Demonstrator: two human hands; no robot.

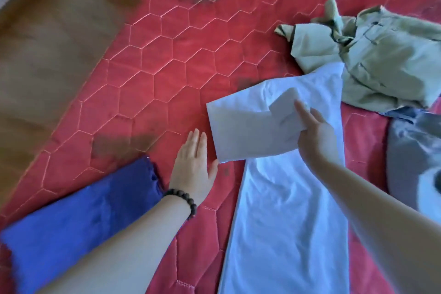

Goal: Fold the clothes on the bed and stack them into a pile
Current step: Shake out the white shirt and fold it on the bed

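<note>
Red quilted bed (167, 59) (hexagon-stitched) carries white (286, 222), olive (386, 59), blue (71, 227), grey (410, 150) garments.

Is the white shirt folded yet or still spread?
Partly folded: the white shirt lies in a long strip, and the right hand grips its sleeve.

Both forearms are bare, with no sleeves reaching into view. The left wrist wears a bracelet of dark round beads (183, 200), strung closely in a single loop. The right wrist and both hands carry no jewellery that shows
</note>
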